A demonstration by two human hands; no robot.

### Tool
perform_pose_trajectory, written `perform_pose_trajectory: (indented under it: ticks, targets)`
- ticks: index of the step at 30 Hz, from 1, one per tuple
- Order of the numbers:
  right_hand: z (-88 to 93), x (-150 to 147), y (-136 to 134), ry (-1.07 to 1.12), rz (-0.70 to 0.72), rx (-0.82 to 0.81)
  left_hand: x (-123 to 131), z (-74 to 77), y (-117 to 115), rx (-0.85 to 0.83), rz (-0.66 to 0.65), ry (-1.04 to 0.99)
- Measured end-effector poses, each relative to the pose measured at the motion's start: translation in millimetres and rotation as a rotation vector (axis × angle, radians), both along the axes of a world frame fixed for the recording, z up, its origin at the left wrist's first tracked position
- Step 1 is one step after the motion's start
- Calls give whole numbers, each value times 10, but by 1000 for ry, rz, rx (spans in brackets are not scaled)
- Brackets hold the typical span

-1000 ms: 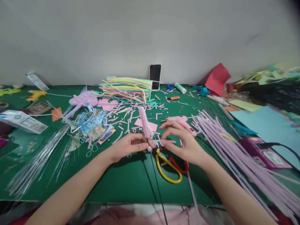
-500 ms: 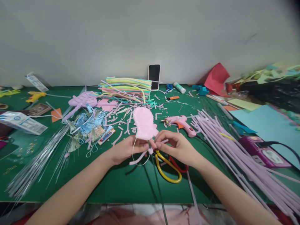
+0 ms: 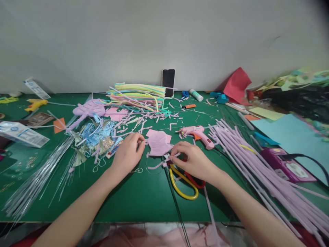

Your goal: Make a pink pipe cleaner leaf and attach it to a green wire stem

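Near the middle of the green surface (image 3: pixel 128 202), a little toward its front edge, a pink fuzzy piece (image 3: pixel 158 144) lies flat between the two hands. The left hand (image 3: pixel 127 154) rests just beside the piece's left edge, its fingers (image 3: pixel 139 140) curled with the tips drawn together; whether they nip anything there I cannot tell. The right hand (image 3: pixel 196 161) sits at the piece's lower right, thumb and forefinger pinched closed on a short lilac strand (image 3: pixel 156 165) that trails from the base of the piece. Scissors (image 3: pixel 183 187) with yellow and red handles lie touching the underside of that hand, and a dark wire (image 3: pixel 177 206) runs from the base toward the front edge.

As far as can be judged, the pink piece is already formed into a flat padded shape, but its base looks unfinished, with loose ends and a thin pale loop lying free. A pink glue gun (image 3: pixel 197 133) lies near the right hand, untouched. A lilac fuzzy shape (image 3: pixel 87 109) toward the back left looks complete. Short offcuts (image 3: pixel 144 121) litter the middle. Much stock is uncut: a long bundle of lilac stems (image 3: pixel 257 164) along the right edge and a coloured stack (image 3: pixel 138 93) by the back edge, beside a phone (image 3: pixel 168 78).
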State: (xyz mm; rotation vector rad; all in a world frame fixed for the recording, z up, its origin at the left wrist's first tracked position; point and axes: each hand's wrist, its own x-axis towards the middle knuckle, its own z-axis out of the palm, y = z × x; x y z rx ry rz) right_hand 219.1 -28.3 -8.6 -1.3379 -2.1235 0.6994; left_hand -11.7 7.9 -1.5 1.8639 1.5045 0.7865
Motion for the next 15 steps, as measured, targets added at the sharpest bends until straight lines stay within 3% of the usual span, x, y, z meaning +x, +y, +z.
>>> perform_pose_trajectory:
  ticks: [2, 4, 7, 11, 15]
  targets:
    - [-4, 29, 2, -55, -17, 36, -21, 43, -32, 150, -44, 152]
    - [-7, 55, 0, -91, -35, 62, -33, 86, -71, 209, -228, 233]
    - [-4, 73, -7, -116, -28, 72, -24, 111, -128, 171, -490, 280]
    - [2, 68, -5, -123, -15, 69, 15, 82, -170, 181, -557, 426]
    - [8, 59, 6, -119, -17, 69, 24, 74, -185, 171, -609, 430]
